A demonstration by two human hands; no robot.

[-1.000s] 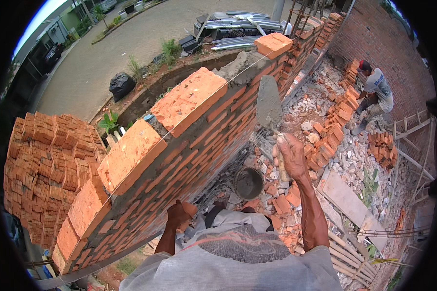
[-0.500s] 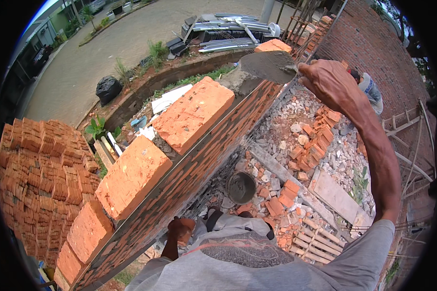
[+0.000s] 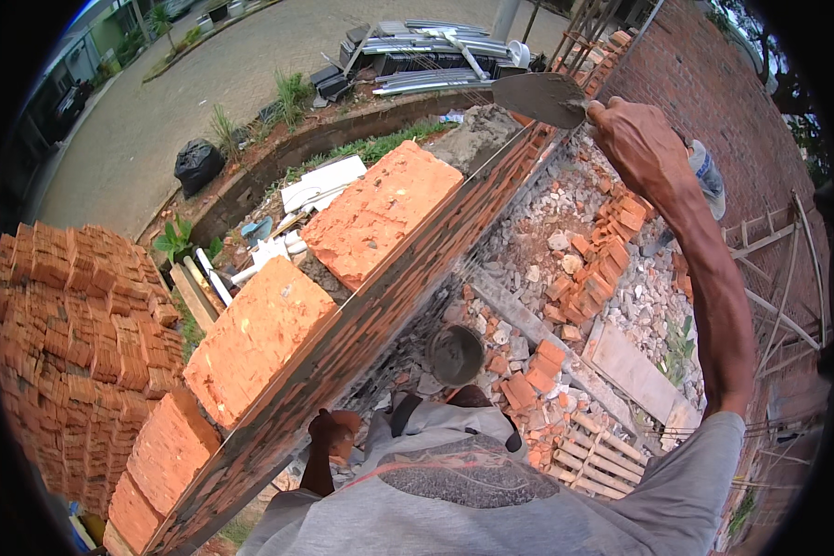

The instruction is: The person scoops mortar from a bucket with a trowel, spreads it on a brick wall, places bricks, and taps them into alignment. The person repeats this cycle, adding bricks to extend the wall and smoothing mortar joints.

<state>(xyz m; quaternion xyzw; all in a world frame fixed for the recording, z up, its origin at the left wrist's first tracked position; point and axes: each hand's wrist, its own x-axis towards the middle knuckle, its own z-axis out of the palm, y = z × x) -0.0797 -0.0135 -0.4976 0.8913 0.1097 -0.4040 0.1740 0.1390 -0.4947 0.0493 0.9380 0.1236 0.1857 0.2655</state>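
Note:
My right hand (image 3: 635, 148) is closed round the handle of a trowel (image 3: 539, 98). Grey mortar coats the trowel's blade, which is over the far end of a brick wall (image 3: 371, 315). A bed of wet mortar (image 3: 477, 137) lies along the wall's top beyond the farthest clearly visible brick (image 3: 380, 213). Nearer to me, another brick (image 3: 258, 338) and several more form a row on the wall. Low beside the wall's right face, my left hand (image 3: 324, 434) is in shadow, closed on a reddish brick (image 3: 345, 424); its fingers show only partly.
A mortar bucket (image 3: 456, 355) stands on the rubble below, right of the wall. Loose bricks (image 3: 602, 259), a plank (image 3: 635, 371) and a slatted bamboo piece (image 3: 598, 459) lie around it. Tall brick stacks (image 3: 79, 361) fill the left. Another person (image 3: 707, 176) is behind my right forearm.
My right hand and the trowel have shifted slightly up and to the right, off the mortar bed. More of the mortar shows. My left hand keeps the brick low, a little farther left.

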